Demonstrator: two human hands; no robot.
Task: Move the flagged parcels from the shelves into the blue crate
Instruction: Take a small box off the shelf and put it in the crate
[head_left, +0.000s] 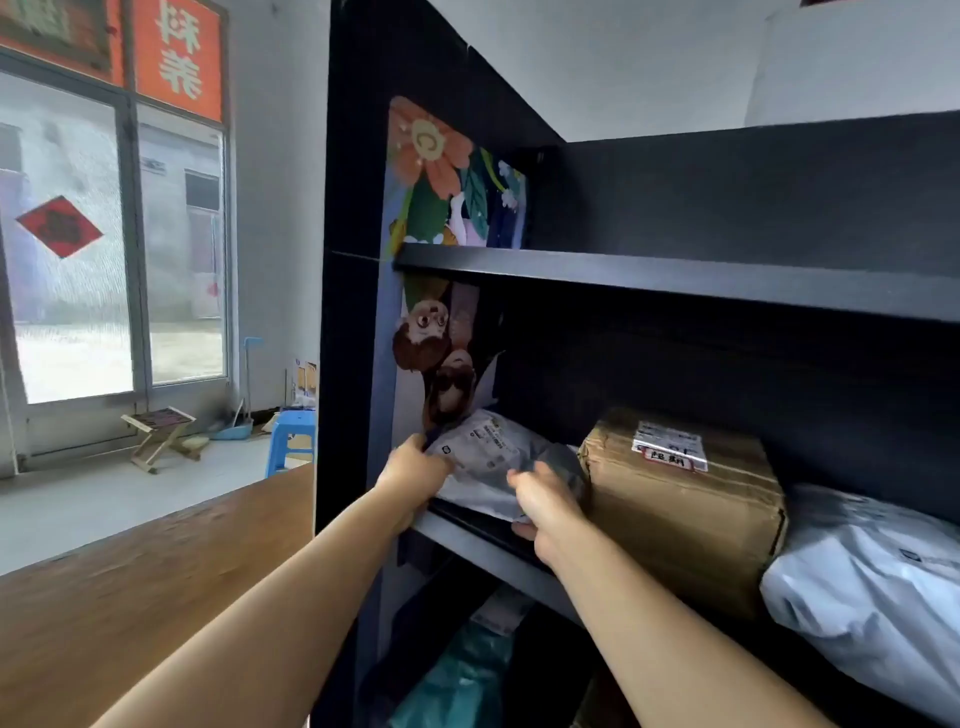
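From my head view, my left hand (415, 470) and right hand (545, 501) both clench the grey bag (485, 457), fingers curled over its edges, at the shelf's (675, 283) left end. A flagged brown box (685, 499) touches it, with a white bag (872, 587) beyond. The wooden bench (130, 587) stands left, a blue stool (293, 436) behind.

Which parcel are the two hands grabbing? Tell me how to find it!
Find the dark shelf unit and its middle shelf. At its left end, beside the cartoon picture, lies a soft grey mailer bag in the grip of left hand and right hand. Unlike the brown cardboard box beside it, it is crumpled.
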